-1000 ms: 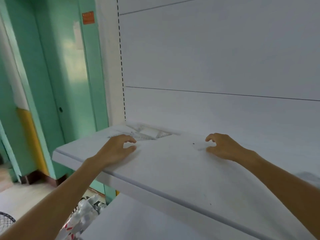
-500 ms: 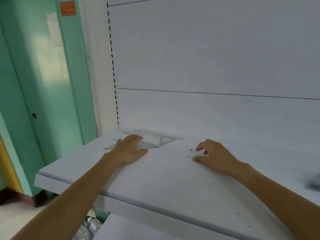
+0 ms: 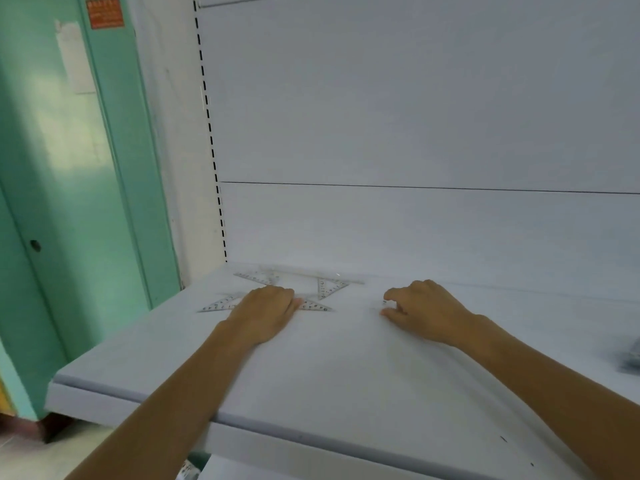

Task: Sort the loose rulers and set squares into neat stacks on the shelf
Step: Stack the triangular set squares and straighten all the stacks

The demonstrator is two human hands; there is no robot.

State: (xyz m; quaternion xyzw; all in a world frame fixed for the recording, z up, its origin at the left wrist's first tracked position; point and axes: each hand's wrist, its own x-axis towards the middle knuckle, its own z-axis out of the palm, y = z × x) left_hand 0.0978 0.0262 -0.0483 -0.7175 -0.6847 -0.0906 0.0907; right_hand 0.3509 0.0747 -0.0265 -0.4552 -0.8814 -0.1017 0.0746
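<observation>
The front set square lay flat near the back left corner of the shelf. Its long edge ran left to right, roughly along the shelf's length, and its sharp tip pointed left toward the shelf end. Its middle was hidden under the left hand, which rested palm-down on it with fingers nearly straight, pressing rather than gripping.

Just behind it lay the right set square, with its narrow point toward the front, and the back set square, close to the rear panel. All three were clear plastic and hard to see against the white shelf.

The step in hand looked like gathering these pieces into one pile. Flat, thin plastic is hard to lift off a smooth surface. It would go best to slide each piece under a flat palm until its long edges matched the next one, and only then pinch a corner.

The right hand sat well apart to the right, fingers curled with thumb and forefinger close together. Blur hid whether they pinched something clear.

A green door stood to the left.
</observation>
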